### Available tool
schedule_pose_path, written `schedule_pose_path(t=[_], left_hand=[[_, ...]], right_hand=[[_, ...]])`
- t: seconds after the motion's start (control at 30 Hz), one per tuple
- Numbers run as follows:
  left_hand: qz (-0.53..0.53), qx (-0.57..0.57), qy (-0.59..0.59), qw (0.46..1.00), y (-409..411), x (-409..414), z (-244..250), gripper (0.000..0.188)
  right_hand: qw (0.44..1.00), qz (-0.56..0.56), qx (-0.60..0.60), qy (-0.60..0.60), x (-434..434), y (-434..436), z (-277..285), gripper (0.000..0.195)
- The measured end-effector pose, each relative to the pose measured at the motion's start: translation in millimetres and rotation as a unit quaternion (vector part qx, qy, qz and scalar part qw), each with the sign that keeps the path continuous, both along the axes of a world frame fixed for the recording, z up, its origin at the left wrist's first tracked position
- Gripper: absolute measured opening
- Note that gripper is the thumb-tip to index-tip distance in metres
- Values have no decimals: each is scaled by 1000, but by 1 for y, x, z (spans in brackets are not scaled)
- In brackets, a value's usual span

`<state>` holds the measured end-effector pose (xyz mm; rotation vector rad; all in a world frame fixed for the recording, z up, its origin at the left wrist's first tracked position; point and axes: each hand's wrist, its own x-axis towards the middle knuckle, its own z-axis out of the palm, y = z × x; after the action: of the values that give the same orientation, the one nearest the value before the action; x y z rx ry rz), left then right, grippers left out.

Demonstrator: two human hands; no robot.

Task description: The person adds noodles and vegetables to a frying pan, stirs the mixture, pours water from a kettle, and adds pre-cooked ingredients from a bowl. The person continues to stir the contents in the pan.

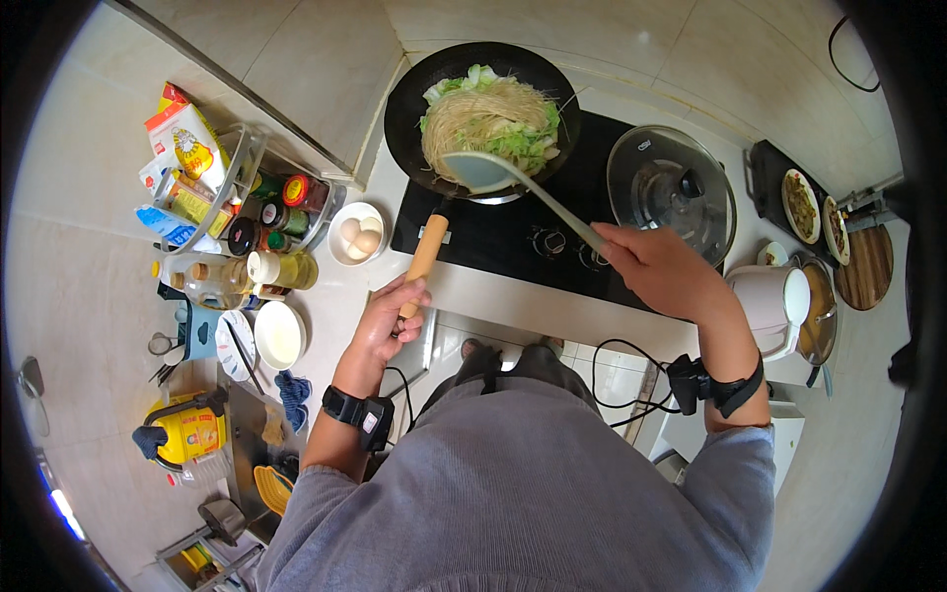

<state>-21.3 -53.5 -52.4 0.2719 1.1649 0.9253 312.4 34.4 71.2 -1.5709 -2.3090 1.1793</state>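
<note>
A black wok (403, 126) stands on the left burner of the black glass cooktop (473, 229). Thin pale noodles (488, 115) and green cabbage pieces (525, 146) fill its middle. My left hand (388, 318) is closed around the lower end of the wok's wooden handle (425, 251). In my right hand (651, 263) is the handle of a grey-green spatula (481, 172), which slants down to the left. Its wide head lies over the near edge of the noodles and hides a little of them.
A glass lid (651, 181) rests on the cooktop's right side. Left of the wok, a white bowl (336, 248) holds several eggs (362, 238), beside a rack of seasoning jars (296, 192). Plated dishes (800, 203) and a pale pitcher-like container (769, 303) stand at right. Black cables (629, 344) hang near my waist.
</note>
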Motion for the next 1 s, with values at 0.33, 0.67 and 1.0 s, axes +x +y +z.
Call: schedule_pose_path(t=[0.33, 0.67, 1.0], left_hand=[[2, -15, 2, 1000, 4, 2, 5, 30], [13, -13, -10, 1000, 1, 3, 4, 30], [1, -16, 3, 1000, 3, 2, 4, 26]], right_hand=[[992, 54, 107, 39, -68, 35, -104, 34], [995, 10, -31, 94, -21, 11, -27, 35], [997, 16, 76, 16, -2, -19, -33, 34]])
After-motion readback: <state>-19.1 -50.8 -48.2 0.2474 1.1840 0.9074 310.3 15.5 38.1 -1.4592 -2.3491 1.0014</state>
